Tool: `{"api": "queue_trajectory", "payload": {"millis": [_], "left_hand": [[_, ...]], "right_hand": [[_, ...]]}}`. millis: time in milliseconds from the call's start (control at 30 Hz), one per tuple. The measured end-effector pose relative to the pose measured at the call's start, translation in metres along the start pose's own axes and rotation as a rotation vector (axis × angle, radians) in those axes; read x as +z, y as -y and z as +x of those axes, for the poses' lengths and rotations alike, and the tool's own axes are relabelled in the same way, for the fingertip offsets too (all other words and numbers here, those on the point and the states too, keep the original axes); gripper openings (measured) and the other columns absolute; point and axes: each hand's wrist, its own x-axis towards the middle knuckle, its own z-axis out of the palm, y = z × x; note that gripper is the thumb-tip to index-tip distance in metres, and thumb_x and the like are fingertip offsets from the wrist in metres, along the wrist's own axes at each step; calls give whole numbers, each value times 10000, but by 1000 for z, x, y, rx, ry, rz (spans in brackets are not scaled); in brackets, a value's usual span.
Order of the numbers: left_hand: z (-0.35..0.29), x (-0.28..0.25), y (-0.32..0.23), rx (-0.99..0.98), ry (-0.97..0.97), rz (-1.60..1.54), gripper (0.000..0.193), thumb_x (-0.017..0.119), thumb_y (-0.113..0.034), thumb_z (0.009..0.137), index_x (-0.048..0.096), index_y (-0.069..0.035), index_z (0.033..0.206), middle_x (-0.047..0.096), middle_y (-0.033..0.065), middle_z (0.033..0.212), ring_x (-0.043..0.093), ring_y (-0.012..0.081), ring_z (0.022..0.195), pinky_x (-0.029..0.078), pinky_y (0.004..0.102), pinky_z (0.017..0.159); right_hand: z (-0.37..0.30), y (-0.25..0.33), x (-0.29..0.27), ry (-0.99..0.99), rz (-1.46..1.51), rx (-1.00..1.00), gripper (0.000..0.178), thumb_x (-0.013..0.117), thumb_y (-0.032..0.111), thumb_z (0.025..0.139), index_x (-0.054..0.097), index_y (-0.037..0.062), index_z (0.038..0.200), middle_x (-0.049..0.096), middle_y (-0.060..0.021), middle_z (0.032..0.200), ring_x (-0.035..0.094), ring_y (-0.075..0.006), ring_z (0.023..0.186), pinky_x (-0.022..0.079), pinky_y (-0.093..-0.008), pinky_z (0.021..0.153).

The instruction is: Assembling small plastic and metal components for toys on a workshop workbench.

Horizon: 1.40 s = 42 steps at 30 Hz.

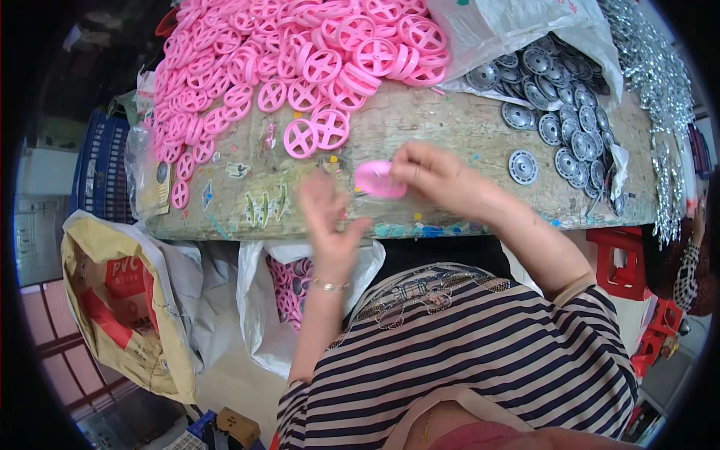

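Note:
In my right hand point(433, 176) is a pink plastic wheel point(377, 180), pinched at its right edge and held over the front of the worktable. The wheel is tilted and a little blurred. My left hand point(328, 214) is just left of it, apart from the wheel, with fingers spread and smeared by motion; nothing shows in it. Beyond my hands lies a big heap of pink four-spoked wheels point(301, 139). To the right, grey round hubcap-like discs point(523, 166) spill from a white plastic bag point(525, 30).
The worn wooden table point(442, 120) has sticker scraps point(255, 208) near its front edge. Below it, a white sack point(259, 330) holds pink wheels with grey centres. A yellow paper sack point(169, 360) stands at left, near a blue crate point(105, 161). Silver tinsel point(660, 112) hangs at right.

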Motion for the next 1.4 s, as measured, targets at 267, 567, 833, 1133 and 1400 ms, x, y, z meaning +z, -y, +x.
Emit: {"api": "queue_trajectory", "payload": {"millis": [267, 567, 833, 1133, 1400], "left_hand": [[15, 42, 22, -350, 338, -75, 217, 577, -65, 916, 534, 39, 1102, 614, 84, 978, 620, 142, 943, 573, 276, 732], [22, 35, 34, -465, 301, -359, 297, 468, -31, 956, 435, 28, 1245, 553, 117, 1160, 585, 189, 1057, 542, 355, 891], [25, 36, 25, -506, 355, -382, 376, 479, 9, 938, 417, 8, 1308, 547, 105, 1204, 576, 176, 1064, 539, 336, 893], [23, 26, 29, -471, 399, -400, 373, 472, 5, 943, 431, 13, 1314, 546, 103, 1200, 570, 167, 1062, 541, 335, 895], [15, 25, 26, -355, 261, -319, 324, 460, -66, 968, 473, 15, 1282, 572, 102, 1151, 612, 173, 965, 572, 332, 795]], "right_hand": [[18, -88, -125, -790, -760, -293, 294, 599, 188, 882, 548, -14, 1089, 565, -158, 998, 555, -200, 847, 459, -306, 768], [25, -62, -131, -542, -280, 196, 296, 627, 243, 870, 548, -18, 987, 587, -73, 830, 543, -153, 746, 446, -284, 666], [4, -51, 5, -379, -226, -131, 276, 712, 103, 790, 571, 42, 1020, 523, -20, 837, 525, -87, 752, 446, -240, 629], [8, -32, 1, -115, 21, 151, 250, 721, 115, 798, 598, 24, 996, 580, 3, 786, 513, -74, 698, 445, -227, 634], [14, -37, 4, -82, 39, 131, 242, 698, 141, 827, 613, 18, 1017, 627, -13, 847, 552, -69, 753, 473, -245, 680]]}}
